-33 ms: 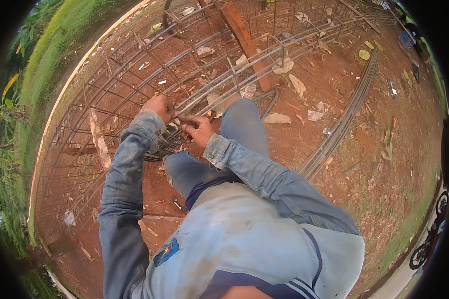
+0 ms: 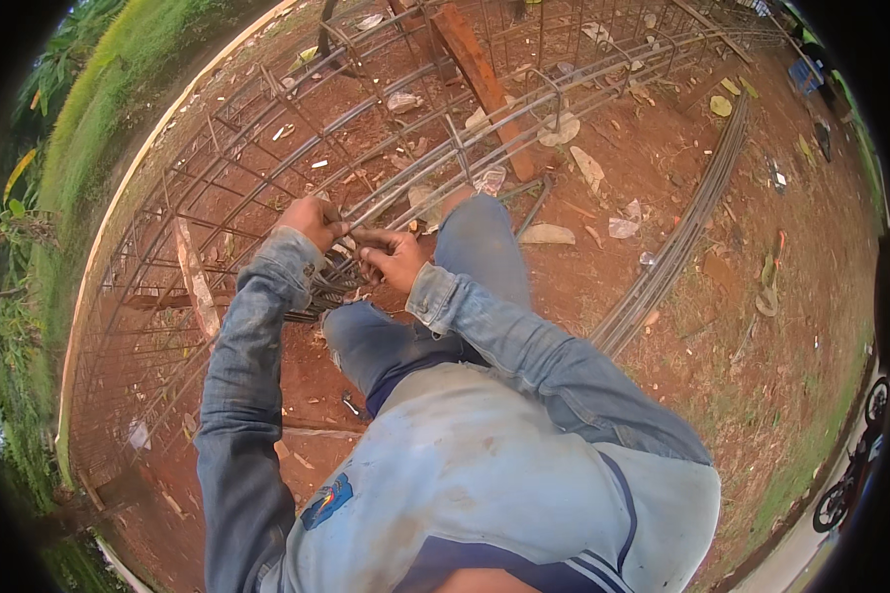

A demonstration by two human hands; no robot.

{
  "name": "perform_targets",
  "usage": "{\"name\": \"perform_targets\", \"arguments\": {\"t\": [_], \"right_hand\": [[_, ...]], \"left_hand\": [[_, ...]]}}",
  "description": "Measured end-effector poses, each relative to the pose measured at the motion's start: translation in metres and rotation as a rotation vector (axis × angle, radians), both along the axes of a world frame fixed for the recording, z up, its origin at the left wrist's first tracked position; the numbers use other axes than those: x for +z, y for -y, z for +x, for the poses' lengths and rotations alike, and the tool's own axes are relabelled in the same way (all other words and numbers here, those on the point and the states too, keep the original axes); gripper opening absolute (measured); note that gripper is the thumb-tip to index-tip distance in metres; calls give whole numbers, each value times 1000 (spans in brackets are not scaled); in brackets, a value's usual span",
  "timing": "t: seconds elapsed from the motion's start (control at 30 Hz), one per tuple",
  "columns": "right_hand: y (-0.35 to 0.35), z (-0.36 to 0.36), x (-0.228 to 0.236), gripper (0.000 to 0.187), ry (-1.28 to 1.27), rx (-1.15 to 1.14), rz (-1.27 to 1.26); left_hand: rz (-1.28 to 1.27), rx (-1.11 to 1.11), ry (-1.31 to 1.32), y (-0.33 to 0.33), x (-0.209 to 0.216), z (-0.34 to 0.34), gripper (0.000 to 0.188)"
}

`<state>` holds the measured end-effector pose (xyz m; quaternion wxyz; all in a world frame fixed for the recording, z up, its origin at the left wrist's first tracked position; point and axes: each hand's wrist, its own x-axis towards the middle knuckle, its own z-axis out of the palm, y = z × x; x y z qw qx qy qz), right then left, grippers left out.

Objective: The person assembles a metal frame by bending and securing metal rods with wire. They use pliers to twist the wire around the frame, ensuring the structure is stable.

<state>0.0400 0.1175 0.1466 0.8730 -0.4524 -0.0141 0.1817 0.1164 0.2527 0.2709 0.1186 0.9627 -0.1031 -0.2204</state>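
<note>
A long cage of steel reinforcing bars point(image 2: 229, 193) with bent stirrups runs in front of me from the left to the far right. My left hand point(image 2: 311, 219) is closed at the near bars, thumb and fingers pinched together against a steel bar point(image 2: 386, 201). Just to its right, my right hand point(image 2: 394, 259) is also closed, its fingertips pressed together close to the left hand's. Whatever small thing lies between the right fingers is hidden. Below the hands, several bent bar ends point(image 2: 334, 285) bunch together near my knee.
A rust-coloured post point(image 2: 483, 84) leans through the cage. To the right, a bundle of loose bars point(image 2: 684, 242) lies on red soil. A pale wooden strip point(image 2: 198, 277) stands at the left, and a small metal tool point(image 2: 354, 405) lies by my leg. Motorcycles point(image 2: 834, 506) stand far right.
My left hand has shifted and turned very slightly at the bars. The right hand stays almost where it was.
</note>
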Motion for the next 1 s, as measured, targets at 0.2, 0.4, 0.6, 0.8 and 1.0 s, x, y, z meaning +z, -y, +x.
{"name": "perform_targets", "arguments": {"t": [0.2,0.4,0.6,0.8,1.0], "right_hand": [[128,16,-42,30,-13,-432,-204],[250,70,-218,21,-662,-543,-582],[233,76,-262,24,-557,172,-1254],[234,89,-291,27,-634,155,-1301],[226,108,-306,30,-681,48,-1246]], "left_hand": [[-462,232,261,-23,-34,-56,25],[-448,163,500,-6,-38,-56,27],[-368,231,618,-9,-52,-58,23],[-449,218,625,-6,-57,-52,19],[-436,214,654,-9,-60,-52,21]]}}
